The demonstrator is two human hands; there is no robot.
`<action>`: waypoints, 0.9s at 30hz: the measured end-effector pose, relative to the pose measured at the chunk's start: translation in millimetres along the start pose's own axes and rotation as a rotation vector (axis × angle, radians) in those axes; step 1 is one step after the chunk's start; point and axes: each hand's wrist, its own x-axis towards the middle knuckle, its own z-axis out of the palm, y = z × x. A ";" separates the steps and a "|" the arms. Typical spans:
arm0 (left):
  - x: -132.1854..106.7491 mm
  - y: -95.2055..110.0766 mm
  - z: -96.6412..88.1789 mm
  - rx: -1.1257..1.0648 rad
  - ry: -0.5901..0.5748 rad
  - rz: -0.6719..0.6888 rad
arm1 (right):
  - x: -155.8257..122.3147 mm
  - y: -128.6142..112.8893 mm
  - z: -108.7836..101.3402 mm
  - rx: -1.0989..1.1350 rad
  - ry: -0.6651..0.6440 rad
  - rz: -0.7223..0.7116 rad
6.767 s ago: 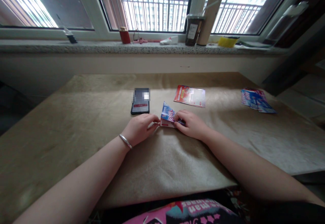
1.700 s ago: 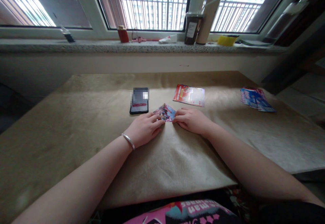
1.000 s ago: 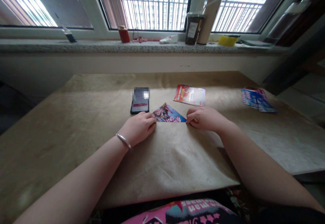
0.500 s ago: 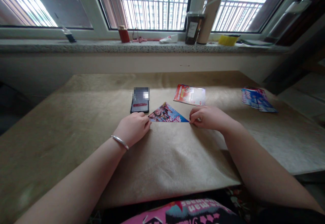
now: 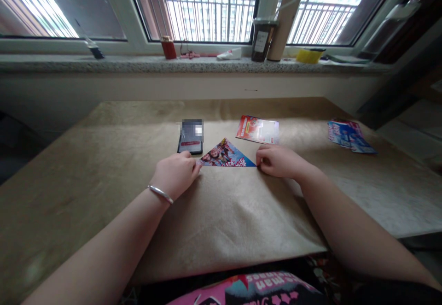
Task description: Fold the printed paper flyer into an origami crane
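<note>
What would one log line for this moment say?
triangular paper: on table; left hand: touching left corner; right hand: touching right corner

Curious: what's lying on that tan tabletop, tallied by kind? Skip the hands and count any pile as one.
Phone: 1
Paper triangle: 1
Red-and-white leaflet (perhaps a stack): 1
Blue-and-pink paper pile: 1
Total: 4

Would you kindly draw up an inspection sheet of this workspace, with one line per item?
Surface: tan table covering, wrinkled toward the near edge.
Job's things: triangular printed paper, long edge nearest the camera.
Clutter: phone, red-and-white leaflet, blue leaflets farther right.
Hands: left hand at the paper's left corner, right hand at its right corner; grip unclear.
Cables: nothing seen on the table covering.
Surroundings: windowsill bearing red jar, dark container, tall cylinder.
</note>
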 end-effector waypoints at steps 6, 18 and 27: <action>2.7 -2.7 1.8 -0.017 -0.023 0.009 | 6.9 -7.5 14.9 0.048 0.113 0.124; 5.6 -6.6 9.9 -0.152 -0.025 -0.031 | 10.0 -9.8 25.6 0.191 0.186 0.127; 7.7 -4.5 11.9 -0.256 0.031 0.024 | 12.3 -14.4 28.9 0.308 0.310 0.075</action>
